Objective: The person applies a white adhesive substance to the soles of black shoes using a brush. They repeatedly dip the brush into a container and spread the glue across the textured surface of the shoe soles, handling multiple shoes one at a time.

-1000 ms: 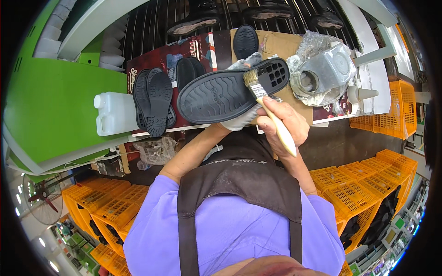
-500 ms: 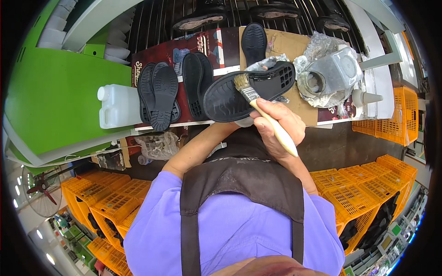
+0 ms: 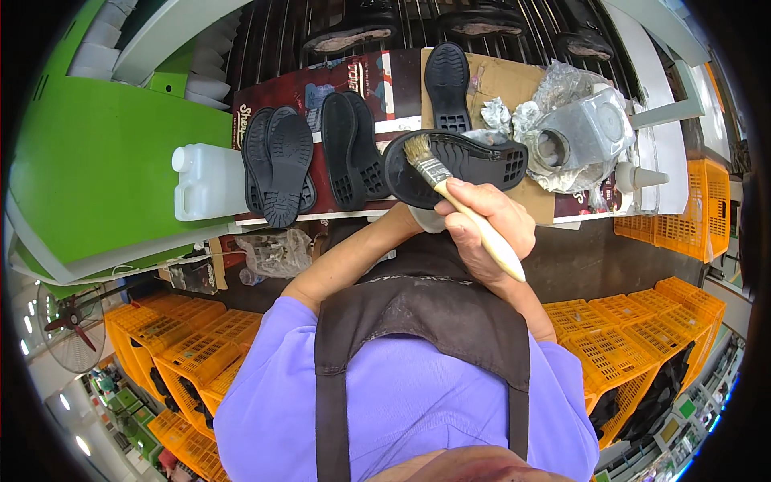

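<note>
My left hand (image 3: 430, 219) is beneath a black shoe sole (image 3: 458, 167) and supports it above the worktable. A whitish, thin glove-like covering shows at the wrist; the sole hides most of the fingers. My right hand (image 3: 494, 217) grips the pale handle of a paintbrush (image 3: 434, 170). Its light bristles touch the inner face of the sole, near the rounded left end. Just beyond the held sole, another black sole (image 3: 446, 84) lies on brown cardboard. To the left, a pair of soles (image 3: 347, 149) and a small stack of soles (image 3: 287, 157) rest on dark red printed cardboard.
A clear plastic jar (image 3: 590, 120) lies tipped on plastic wrap at right, beside a white nozzle bottle (image 3: 640, 176). At left stands a white jug (image 3: 210, 181) beside a green panel (image 3: 120, 169). Black shoes (image 3: 482, 22) sit on a roller rack behind. Orange crates (image 3: 618, 345) flank me.
The held sole has shifted right and levelled out, its right end dropping. The brush has moved slightly toward its left end. Left fingertips that showed past the far edge are now mostly hidden.
</note>
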Action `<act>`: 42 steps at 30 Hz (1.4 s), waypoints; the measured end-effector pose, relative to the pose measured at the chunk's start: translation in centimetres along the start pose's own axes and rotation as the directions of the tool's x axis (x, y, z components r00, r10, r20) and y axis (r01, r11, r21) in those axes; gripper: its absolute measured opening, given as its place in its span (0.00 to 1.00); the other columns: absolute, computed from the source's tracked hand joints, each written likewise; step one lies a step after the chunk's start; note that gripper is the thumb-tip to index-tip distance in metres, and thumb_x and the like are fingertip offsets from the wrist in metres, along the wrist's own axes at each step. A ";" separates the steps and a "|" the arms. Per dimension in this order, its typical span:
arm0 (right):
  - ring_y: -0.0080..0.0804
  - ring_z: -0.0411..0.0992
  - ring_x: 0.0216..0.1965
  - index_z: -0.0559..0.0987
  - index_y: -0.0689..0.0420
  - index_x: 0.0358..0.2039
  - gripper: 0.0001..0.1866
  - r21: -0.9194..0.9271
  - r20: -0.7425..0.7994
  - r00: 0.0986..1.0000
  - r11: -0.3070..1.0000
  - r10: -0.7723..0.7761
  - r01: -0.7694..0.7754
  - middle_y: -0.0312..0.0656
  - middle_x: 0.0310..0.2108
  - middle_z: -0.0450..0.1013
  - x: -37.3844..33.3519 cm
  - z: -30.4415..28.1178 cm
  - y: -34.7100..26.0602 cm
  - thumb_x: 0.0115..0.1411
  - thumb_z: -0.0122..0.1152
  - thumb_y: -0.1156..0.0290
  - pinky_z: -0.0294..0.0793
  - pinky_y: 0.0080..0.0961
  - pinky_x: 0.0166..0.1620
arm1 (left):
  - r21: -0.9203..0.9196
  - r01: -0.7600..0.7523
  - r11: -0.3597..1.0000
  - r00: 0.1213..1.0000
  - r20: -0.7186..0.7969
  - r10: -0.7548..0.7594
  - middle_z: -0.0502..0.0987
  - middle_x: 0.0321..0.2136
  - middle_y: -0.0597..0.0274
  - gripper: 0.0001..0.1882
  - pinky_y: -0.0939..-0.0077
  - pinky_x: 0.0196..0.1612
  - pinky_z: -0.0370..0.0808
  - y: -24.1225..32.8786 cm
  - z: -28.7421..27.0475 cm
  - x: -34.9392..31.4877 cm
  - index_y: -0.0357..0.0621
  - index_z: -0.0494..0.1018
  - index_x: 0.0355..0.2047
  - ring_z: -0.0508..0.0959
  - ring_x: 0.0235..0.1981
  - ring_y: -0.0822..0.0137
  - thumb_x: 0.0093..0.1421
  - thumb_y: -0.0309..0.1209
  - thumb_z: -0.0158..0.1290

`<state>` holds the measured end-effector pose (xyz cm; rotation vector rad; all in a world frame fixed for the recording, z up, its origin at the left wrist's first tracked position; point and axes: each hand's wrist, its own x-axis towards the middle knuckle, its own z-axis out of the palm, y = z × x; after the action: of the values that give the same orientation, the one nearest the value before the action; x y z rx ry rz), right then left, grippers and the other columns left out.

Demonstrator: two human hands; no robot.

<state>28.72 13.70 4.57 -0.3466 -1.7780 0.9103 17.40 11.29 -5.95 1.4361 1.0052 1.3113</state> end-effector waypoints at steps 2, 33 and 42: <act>0.29 0.75 0.21 0.77 0.66 0.32 0.18 -0.012 0.009 1.000 1.000 -0.013 0.013 0.44 0.23 0.76 0.1 -0.1 -0.1 0.50 0.67 0.62 0.73 0.18 0.23 | 0.017 0.024 1.000 0.992 0.122 -0.026 0.71 0.39 0.61 0.18 0.71 0.46 0.67 -1.0 -0.2 -0.6 0.45 0.67 0.42 0.71 0.43 0.66 0.52 0.33 0.56; 0.24 0.73 0.25 0.76 0.67 0.37 0.11 -0.108 0.039 0.999 0.994 -0.013 0.017 0.46 0.27 0.76 2.7 -4.4 5.5 0.58 0.58 0.72 0.71 0.16 0.28 | 0.007 0.491 0.871 0.771 0.463 -0.438 0.74 0.41 0.57 0.25 0.73 0.44 0.72 7.2 -3.6 -0.3 0.37 0.65 0.49 0.73 0.42 0.69 0.52 0.27 0.59; 0.22 0.74 0.25 0.77 0.68 0.35 0.10 0.114 0.033 0.958 0.952 0.283 -0.285 0.44 0.27 0.76 3.4 -5.3 4.9 0.56 0.60 0.74 0.72 0.14 0.28 | -0.365 0.511 0.778 0.851 0.341 -0.400 0.71 0.42 0.59 0.31 0.75 0.46 0.68 6.5 -4.2 -2.1 0.32 0.62 0.51 0.70 0.42 0.70 0.51 0.38 0.57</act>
<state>31.14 21.28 4.16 -0.5301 -1.7068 1.2192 12.89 8.08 -0.15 0.8926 0.7591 0.8924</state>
